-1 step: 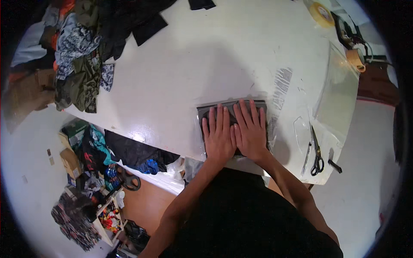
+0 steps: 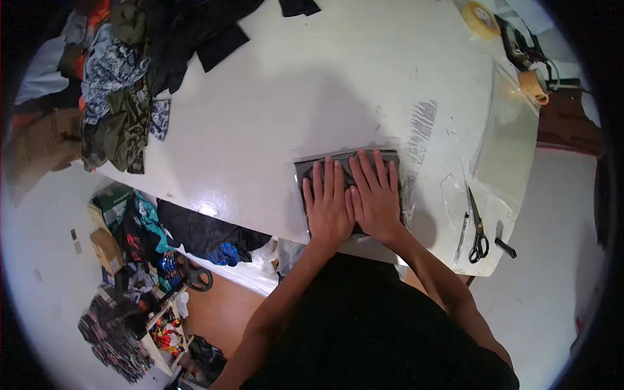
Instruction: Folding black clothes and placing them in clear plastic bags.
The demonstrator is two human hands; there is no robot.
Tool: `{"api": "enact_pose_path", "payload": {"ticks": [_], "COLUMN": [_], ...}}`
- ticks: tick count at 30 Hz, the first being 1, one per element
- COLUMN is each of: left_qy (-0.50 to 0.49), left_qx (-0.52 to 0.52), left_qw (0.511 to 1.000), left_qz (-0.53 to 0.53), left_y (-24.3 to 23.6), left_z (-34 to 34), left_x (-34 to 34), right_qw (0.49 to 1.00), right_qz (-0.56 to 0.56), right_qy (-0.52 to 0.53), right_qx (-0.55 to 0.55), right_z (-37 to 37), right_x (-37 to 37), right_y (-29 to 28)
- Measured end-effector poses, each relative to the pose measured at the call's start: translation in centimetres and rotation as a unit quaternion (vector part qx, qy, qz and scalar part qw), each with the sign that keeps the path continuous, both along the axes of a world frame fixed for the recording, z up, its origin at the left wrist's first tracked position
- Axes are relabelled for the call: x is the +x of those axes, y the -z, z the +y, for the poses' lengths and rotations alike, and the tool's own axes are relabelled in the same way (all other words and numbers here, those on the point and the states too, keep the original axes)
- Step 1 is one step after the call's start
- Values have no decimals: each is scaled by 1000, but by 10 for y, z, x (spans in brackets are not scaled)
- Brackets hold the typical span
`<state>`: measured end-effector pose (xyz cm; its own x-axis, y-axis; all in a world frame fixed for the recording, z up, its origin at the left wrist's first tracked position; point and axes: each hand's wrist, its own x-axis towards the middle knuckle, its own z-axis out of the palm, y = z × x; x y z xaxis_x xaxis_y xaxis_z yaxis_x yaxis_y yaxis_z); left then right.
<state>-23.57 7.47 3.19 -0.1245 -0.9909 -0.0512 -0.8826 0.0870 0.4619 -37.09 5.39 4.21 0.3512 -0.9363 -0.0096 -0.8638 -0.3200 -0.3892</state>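
Observation:
Both palms rest flat on a dark folded garment in a clear plastic bag (image 2: 346,170), which lies near the front edge of the white table. My left hand (image 2: 328,211) covers its left half, fingers stretched out and pointing away from me. My right hand (image 2: 378,207) is spread over the right half, its thumb close to the left one. Beneath the hands most of the garment is hidden; its far edge and the clear plastic at its sides show.
Right of the bag lie black-handled scissors (image 2: 478,244), a slim clear pen-like item (image 2: 463,237) and a small black tool (image 2: 505,247). Clear plastic sheeting (image 2: 504,130), an orange mug (image 2: 534,86) and a yellow tape roll (image 2: 481,19) are farther back. Clothes (image 2: 123,84) pile up far left.
The whole view has shifted very slightly. My hands stay flat on the bagged garment.

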Motion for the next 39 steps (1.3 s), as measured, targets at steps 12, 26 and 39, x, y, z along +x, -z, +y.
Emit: {"api": "enact_pose_path", "payload": {"ticks": [12,26,39], "left_qy": [6,-16,-23], "left_qx": [-115,-231,-191], "left_qw": [993,971,981], "left_qz": [7,54,0], "left_y": [19,-4,19], "left_z": [1,1,-7], "left_x": [0,14,1], "right_qw": [994,968,988], "right_qz": [-47,-149,-62], "right_qy": [14,60,3], "right_qx": [-101,-195,-139], "right_z": [5,-7,-15], "right_x": [-5,-19,4], "right_y": [26,18,25]}}
